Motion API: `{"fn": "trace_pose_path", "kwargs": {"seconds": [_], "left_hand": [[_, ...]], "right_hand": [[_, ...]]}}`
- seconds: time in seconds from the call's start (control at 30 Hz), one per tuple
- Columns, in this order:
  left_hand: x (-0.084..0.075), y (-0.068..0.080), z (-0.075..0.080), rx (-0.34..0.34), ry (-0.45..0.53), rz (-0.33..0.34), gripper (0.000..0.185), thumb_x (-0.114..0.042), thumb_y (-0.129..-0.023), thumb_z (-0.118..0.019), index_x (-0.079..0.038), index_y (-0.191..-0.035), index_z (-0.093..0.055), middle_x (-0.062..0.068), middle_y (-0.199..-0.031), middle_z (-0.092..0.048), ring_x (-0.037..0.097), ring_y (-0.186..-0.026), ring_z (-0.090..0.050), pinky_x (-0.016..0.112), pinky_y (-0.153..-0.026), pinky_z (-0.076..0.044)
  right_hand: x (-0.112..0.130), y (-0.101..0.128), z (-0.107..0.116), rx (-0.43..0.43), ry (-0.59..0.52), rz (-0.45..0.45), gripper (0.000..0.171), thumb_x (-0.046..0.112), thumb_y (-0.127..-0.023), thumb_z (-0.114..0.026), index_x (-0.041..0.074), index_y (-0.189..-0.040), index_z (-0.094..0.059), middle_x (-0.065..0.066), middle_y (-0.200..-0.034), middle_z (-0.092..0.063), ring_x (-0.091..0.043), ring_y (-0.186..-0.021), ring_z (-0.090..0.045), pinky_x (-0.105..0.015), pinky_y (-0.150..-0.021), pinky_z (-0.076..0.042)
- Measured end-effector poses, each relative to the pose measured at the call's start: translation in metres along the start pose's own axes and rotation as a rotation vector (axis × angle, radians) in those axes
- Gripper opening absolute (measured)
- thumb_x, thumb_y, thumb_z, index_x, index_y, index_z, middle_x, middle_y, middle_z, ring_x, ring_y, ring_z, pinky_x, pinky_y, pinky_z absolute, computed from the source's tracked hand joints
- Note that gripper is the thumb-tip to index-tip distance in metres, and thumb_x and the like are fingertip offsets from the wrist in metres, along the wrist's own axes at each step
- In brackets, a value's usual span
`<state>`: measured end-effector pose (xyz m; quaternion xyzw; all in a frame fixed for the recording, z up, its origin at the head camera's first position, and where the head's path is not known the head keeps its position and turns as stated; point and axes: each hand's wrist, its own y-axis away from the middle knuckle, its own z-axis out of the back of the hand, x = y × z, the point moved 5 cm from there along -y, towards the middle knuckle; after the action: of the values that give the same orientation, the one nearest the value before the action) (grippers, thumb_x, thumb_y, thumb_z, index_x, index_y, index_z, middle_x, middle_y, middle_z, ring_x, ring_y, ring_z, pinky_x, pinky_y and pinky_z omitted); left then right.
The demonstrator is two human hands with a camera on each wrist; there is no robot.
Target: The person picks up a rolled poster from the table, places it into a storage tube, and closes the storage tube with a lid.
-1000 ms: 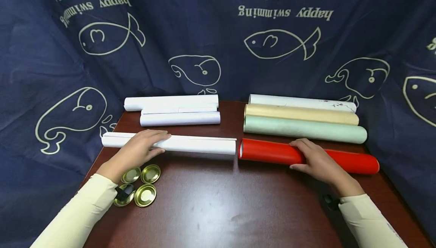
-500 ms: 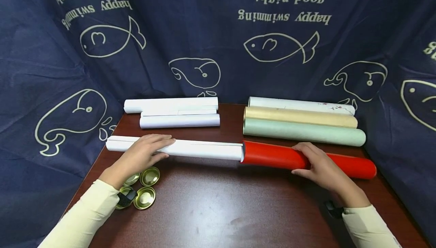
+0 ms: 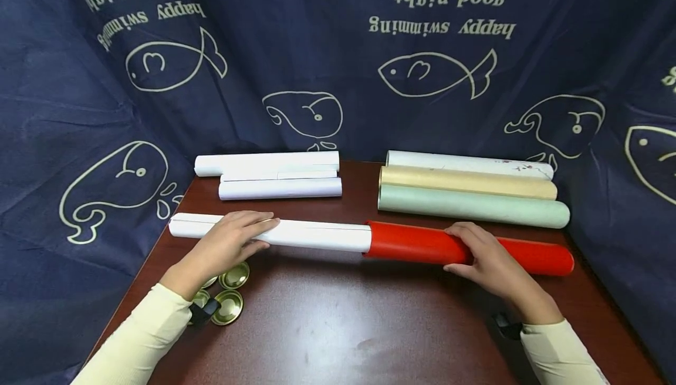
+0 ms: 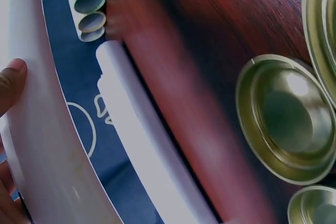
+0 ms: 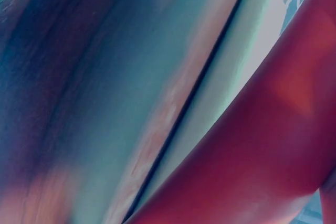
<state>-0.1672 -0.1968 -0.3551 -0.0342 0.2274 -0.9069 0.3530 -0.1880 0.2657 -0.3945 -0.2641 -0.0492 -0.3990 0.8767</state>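
Over the table [image 3: 317, 320], I have my left hand [image 3: 228, 244] with fingers curled round the white paper roll [image 3: 322, 235], its end inside the red tube [image 3: 406, 242] my right hand's [image 3: 491, 264] fingers grip.

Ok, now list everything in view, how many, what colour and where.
Table: one, dark reddish brown, foreground
Red tube: one, red, right of centre
Long paper roll: one, white, partly inside the red tube
Rear paper rolls: apparently three, white, back left
Rear tubes: three, pale green, gold and floral white, back right
Round metal lids: four, gold, front left, partly hidden
Printed cloth: one or more, dark blue, behind the table
Wrist devices: two, black, on the wrists
Sleeves: two, cream, forearms
Left hand: one, gripping the long paper roll
Right hand: one, gripping the red tube
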Motion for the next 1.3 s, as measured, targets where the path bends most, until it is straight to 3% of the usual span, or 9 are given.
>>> {"fn": "trace_pose_path", "kwargs": {"seconds": [0.2,0.4,0.6,0.87,1.3], "left_hand": [[-0.009,0.001,0.005,-0.041,-0.003,0.006,0.054,-0.016,-0.079,-0.083,-0.004,-0.128,-0.065,0.016,-0.124,-0.065,0.033,-0.112,-0.061,0.053,-0.092,-0.047],[-0.024,0.002,0.005,-0.066,-0.023,-0.046,0.048,-0.016,-0.081,-0.080,-0.002,-0.125,-0.066,0.014,-0.123,-0.065,0.033,-0.110,-0.062,0.051,-0.091,-0.048],[-0.032,-0.013,-0.003,-0.057,-0.040,-0.053,0.045,-0.019,-0.083,-0.080,-0.004,-0.124,-0.067,0.012,-0.124,-0.066,0.031,-0.112,-0.061,0.048,-0.093,-0.048],[-0.039,-0.029,-0.011,-0.070,-0.043,-0.016,0.044,-0.020,-0.083,-0.081,-0.005,-0.122,-0.069,0.012,-0.123,-0.067,0.030,-0.112,-0.061,0.048,-0.095,-0.047],[-0.054,-0.036,-0.020,-0.087,-0.045,-0.023,0.044,-0.021,-0.084,-0.081,-0.006,-0.123,-0.068,0.011,-0.123,-0.067,0.030,-0.113,-0.061,0.047,-0.095,-0.047]], "right_hand": [[0.003,-0.004,-0.002,-0.022,-0.004,0.007,0.070,0.019,-0.062,-0.093,0.007,-0.123,-0.060,-0.005,-0.119,-0.058,-0.024,-0.106,-0.056,-0.019,-0.097,-0.034],[0.010,0.002,-0.013,0.003,0.034,0.009,0.084,0.019,-0.061,-0.093,0.005,-0.135,-0.057,-0.010,-0.120,-0.057,-0.028,-0.106,-0.056,-0.038,-0.091,-0.045],[0.012,0.003,-0.014,-0.001,0.039,0.007,0.078,0.017,-0.061,-0.094,0.006,-0.130,-0.061,-0.016,-0.127,-0.056,-0.034,-0.110,-0.055,-0.052,-0.088,-0.046],[0.007,0.001,-0.014,-0.009,0.040,0.024,0.075,0.022,-0.064,-0.092,0.004,-0.130,-0.060,-0.013,-0.123,-0.062,-0.033,-0.114,-0.055,-0.045,-0.099,-0.038],[0.012,-0.008,-0.015,-0.006,0.059,0.071,0.073,0.025,-0.066,-0.091,0.005,-0.129,-0.059,-0.013,-0.124,-0.062,-0.033,-0.114,-0.056,-0.053,-0.098,-0.040]]}}
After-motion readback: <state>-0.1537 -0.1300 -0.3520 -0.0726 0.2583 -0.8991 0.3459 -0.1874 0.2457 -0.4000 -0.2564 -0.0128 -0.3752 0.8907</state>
